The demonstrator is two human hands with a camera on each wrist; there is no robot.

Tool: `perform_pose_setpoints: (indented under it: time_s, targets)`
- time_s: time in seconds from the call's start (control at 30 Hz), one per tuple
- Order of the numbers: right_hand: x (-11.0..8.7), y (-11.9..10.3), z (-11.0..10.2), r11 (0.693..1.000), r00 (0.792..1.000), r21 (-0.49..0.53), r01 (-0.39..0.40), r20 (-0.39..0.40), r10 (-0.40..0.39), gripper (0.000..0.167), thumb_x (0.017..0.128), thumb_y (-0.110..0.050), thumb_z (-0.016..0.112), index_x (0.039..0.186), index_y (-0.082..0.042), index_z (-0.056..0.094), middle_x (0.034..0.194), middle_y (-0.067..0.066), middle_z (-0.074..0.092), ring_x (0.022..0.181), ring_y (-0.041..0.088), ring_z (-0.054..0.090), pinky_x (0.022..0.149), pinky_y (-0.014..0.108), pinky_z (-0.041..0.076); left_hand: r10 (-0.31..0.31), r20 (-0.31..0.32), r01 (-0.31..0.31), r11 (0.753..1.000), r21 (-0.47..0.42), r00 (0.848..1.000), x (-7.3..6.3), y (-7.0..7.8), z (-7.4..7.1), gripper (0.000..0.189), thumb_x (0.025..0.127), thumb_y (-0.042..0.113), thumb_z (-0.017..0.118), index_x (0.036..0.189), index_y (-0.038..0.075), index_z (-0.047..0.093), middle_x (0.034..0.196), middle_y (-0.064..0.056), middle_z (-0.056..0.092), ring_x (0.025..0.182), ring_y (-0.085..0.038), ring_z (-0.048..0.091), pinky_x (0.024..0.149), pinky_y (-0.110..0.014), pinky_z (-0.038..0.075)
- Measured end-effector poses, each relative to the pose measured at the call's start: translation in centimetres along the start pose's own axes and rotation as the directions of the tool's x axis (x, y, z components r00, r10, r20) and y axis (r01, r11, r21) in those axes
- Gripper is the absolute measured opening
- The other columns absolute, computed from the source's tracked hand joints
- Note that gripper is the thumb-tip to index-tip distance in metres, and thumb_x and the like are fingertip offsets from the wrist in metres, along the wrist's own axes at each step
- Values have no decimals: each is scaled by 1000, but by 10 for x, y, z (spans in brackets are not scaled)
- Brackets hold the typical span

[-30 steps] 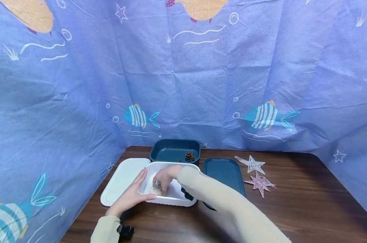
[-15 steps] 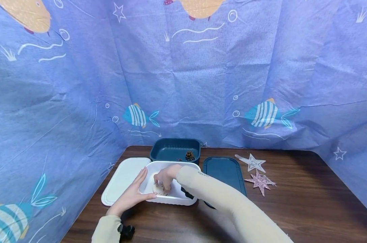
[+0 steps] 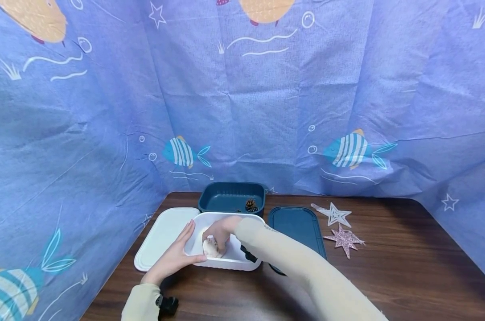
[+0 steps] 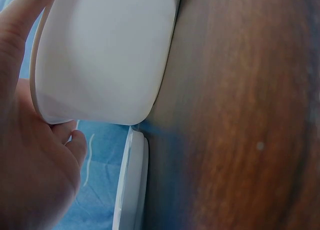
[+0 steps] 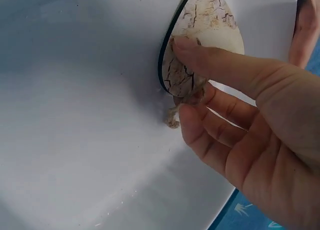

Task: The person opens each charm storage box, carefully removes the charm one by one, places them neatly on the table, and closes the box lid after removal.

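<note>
My left hand (image 3: 171,263) holds the left end of a white plastic box (image 3: 236,265), its thumb along the near rim and its fingers at the far-left side. In the left wrist view the thumb passes in front of the box's end wall (image 4: 105,55). Inside the box, my right hand (image 3: 219,232) grips a pale teardrop-shaped ornament (image 5: 215,10) with a cracked-bark pattern and a dark edge. The right wrist view has the thumb on its face and the other fingers beneath. A small brownish bit (image 5: 172,117) shows under it; its kind is unclear.
A white lid (image 3: 162,240) lies left of the box. Behind stands a dark blue box (image 3: 220,203) with pine cones (image 3: 250,205) in it. Its dark lid (image 3: 294,227) lies to the right, near a silver star (image 3: 335,216) and a pink glitter star (image 3: 344,240).
Inside the white box, my right hand has shifted the ornament slightly and turned it, so more of its pale face shows. My left hand keeps its place on the box.
</note>
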State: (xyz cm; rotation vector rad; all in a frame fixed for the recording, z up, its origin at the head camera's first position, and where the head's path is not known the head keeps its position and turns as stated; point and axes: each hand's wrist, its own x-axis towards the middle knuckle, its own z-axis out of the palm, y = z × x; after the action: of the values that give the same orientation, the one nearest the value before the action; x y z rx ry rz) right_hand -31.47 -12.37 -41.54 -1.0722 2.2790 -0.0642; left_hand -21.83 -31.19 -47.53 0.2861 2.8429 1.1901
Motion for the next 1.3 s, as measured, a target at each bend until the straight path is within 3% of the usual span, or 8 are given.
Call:
perform_pose_setpoints:
  time_s: [0.17, 0.33, 0.53, 0.67, 0.83, 0.97, 1.1, 1.3]
  targets:
    - [0, 5, -1, 999, 998, -19, 47, -28, -48, 65, 83, -12, 84, 141, -28, 58, 117, -4, 66, 97, 10, 60, 91, 27, 53, 3, 4, -3, 1000, 7, 1000, 0, 0, 1, 118, 78, 48, 85, 162, 9, 12, 169, -10, 4, 155, -32, 3, 120, -59, 14]
    - [-5, 3, -9, 990, 986, -42, 133, -93, -137, 63, 86, -14, 82, 144, -18, 57, 103, -2, 71, 91, 6, 63, 81, 21, 53, 15, -9, -15, 1000, 8, 1000, 1, -1, 0, 119, 78, 48, 85, 163, 9, 11, 169, -10, 5, 154, -33, 4, 119, -61, 15]
    - [-12, -5, -14, 975, 967, -44, 217, -124, -221, 43, 90, -11, 77, 131, -13, 68, 102, -3, 72, 89, 4, 62, 76, 16, 50, 25, -4, -25, 1000, 2, 1000, -1, -2, -2, 118, 78, 48, 84, 162, 8, 11, 169, -10, 4, 154, -33, 4, 118, -62, 17]
    - [-16, -8, -11, 966, 943, -51, 253, -209, -259, 31, 91, -7, 74, 122, -12, 73, 105, -2, 73, 91, 4, 63, 77, 15, 50, 21, -3, -21, 1000, -10, 1000, -1, -2, -1, 118, 79, 48, 84, 163, 10, 11, 169, -9, 5, 154, -33, 4, 118, -62, 17]
    - [-23, -6, -4, 969, 891, -21, 245, -388, -234, 18, 90, -9, 76, 107, -13, 77, 99, -6, 74, 88, 2, 64, 76, 14, 50, 15, 2, -15, 1000, -17, 1000, -2, -3, 1, 117, 79, 47, 84, 163, 10, 11, 169, -10, 4, 154, -33, 4, 118, -62, 16]
    - [-35, 1, 0, 966, 820, 66, 250, -545, -175, 10, 90, -10, 77, 100, -12, 79, 93, -6, 75, 82, 1, 66, 74, 14, 51, -8, 13, 8, 1000, -8, 1000, -2, -3, 2, 117, 80, 47, 84, 163, 10, 10, 169, -10, 4, 154, -34, 4, 118, -63, 14]
    - [-49, 13, -1, 939, 756, 187, 288, -646, -104, 9, 93, -14, 75, 100, -13, 79, 93, -5, 76, 80, 1, 66, 73, 16, 53, -9, 12, 9, 1000, 10, 1000, 0, -2, 2, 116, 81, 47, 83, 162, 8, 9, 169, -13, 4, 154, -35, 3, 119, -62, 14]
    - [-74, 30, -3, 881, 715, 343, 326, -699, 8, 14, 97, -20, 70, 107, -15, 78, 99, -4, 75, 73, 4, 67, 65, 23, 56, 0, -2, 0, 1000, 31, 1000, 2, 0, 1, 117, 80, 47, 83, 162, 5, 10, 169, -15, 4, 154, -36, 4, 119, -61, 14]
